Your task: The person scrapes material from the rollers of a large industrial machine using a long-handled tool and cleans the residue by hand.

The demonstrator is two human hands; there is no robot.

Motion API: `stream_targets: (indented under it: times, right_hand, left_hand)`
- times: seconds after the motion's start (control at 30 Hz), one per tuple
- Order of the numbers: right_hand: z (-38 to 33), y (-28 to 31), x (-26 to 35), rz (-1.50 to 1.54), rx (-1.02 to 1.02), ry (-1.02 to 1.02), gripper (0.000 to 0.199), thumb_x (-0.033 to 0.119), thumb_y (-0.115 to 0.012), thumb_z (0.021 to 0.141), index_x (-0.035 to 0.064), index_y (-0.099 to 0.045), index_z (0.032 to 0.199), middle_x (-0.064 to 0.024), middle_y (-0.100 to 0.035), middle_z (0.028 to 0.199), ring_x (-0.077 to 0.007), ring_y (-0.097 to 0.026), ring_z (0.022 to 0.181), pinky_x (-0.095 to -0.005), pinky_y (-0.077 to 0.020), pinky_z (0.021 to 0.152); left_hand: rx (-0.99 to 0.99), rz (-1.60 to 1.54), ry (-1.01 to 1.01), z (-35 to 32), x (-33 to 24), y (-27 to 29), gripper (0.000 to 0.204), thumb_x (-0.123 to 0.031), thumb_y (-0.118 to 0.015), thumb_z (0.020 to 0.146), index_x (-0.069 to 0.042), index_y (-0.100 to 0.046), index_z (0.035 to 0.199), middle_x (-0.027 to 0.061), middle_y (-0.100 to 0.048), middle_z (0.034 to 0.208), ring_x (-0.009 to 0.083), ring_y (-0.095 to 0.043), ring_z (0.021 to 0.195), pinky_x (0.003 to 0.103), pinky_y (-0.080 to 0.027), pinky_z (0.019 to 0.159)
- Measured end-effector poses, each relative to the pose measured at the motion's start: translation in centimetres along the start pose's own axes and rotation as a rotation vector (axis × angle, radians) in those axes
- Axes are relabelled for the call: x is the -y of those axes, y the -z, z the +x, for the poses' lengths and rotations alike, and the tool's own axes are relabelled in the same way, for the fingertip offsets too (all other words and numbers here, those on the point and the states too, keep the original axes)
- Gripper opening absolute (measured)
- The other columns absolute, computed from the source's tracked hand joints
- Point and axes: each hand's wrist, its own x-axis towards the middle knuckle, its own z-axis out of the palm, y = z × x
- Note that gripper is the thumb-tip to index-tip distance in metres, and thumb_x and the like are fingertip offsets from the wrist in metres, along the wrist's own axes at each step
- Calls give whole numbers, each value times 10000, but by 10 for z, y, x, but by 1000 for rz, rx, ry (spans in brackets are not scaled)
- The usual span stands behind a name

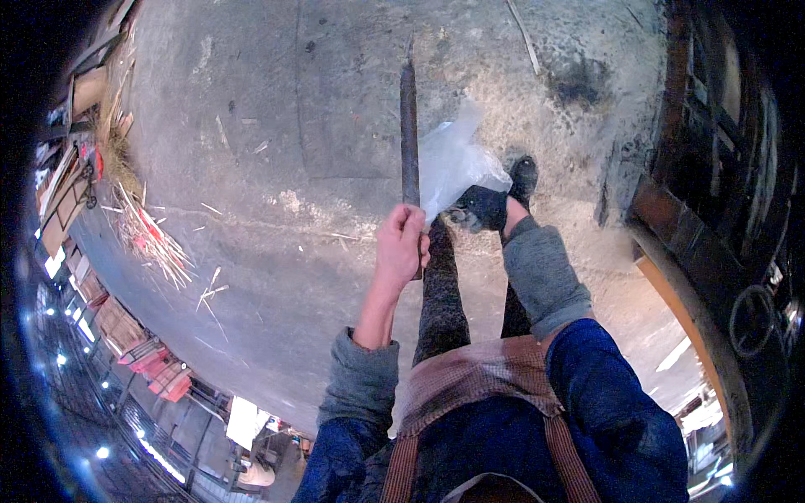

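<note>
My bare left hand (402, 241) is closed round the lower end of a long, dark, flat bar (408, 126) with a thin pointed tip. The bar points straight away from me, and a short end of it shows below my fist. Close by on the right, my right hand (484, 209) wears a dark glove and grips a crumpled, see-through plastic bag (457, 159). The bag spreads out from the glove toward the bar, reaching its right side. Whether the bag touches the bar, I cannot tell. My right fingers are partly hidden by the plastic.
Grey, stained concrete floor (251, 168) lies ahead of me. Thin wood strips (151, 239) are heaped at the left, with a few loose sticks (213, 291) nearby. A long sliver (524, 38) lies farther off. Dark machinery with a wheel (752, 320) stands along the right.
</note>
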Motion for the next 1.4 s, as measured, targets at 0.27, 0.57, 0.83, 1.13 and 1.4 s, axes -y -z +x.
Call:
stream_targets:
  times: [0.27,0.57,0.83,1.13,1.4]
  right_hand:
    - [-14,7,-32,-297,-62,3,537,320,-559,862,37,-428,1298,-92,-619,1031,-173,-605,847,-301,-489,669]
    - [-6,-52,-44,-407,24,45,544,333,-560,858,34,-432,1294,-95,-620,1033,-181,-606,853,-309,-489,678]
    - [3,7,-41,-495,-159,48,551,343,-562,855,31,-435,1290,-98,-621,1034,-187,-607,858,-315,-489,686]
    - [-4,51,-10,-470,-273,-5,558,356,-563,851,28,-439,1286,-102,-621,1036,-195,-608,864,-322,-489,696]
    - [-2,61,-21,-511,-323,-29,566,367,-565,848,25,-443,1282,-105,-622,1037,-201,-609,869,-328,-489,704]
  left_hand:
    - [-86,-145,156,-33,-1,-1,127,-198,-457,932,-75,-467,899,0,-424,587,80,-408,423,234,-343,328]
    - [76,-157,-8,-61,-11,-25,154,-233,-463,939,-90,-454,881,-15,-393,534,67,-373,382,237,-334,333]
    - [107,-207,84,-89,-30,-23,112,-205,-463,923,-102,-478,882,-22,-408,584,75,-418,429,253,-357,333]
    - [-75,-331,-128,-91,-62,15,160,-263,-441,949,-108,-403,946,49,-457,615,103,-401,435,224,-350,344]
    - [-182,-292,-98,-95,-70,5,155,-227,-444,944,-107,-354,905,71,-469,741,95,-405,487,214,-319,345]
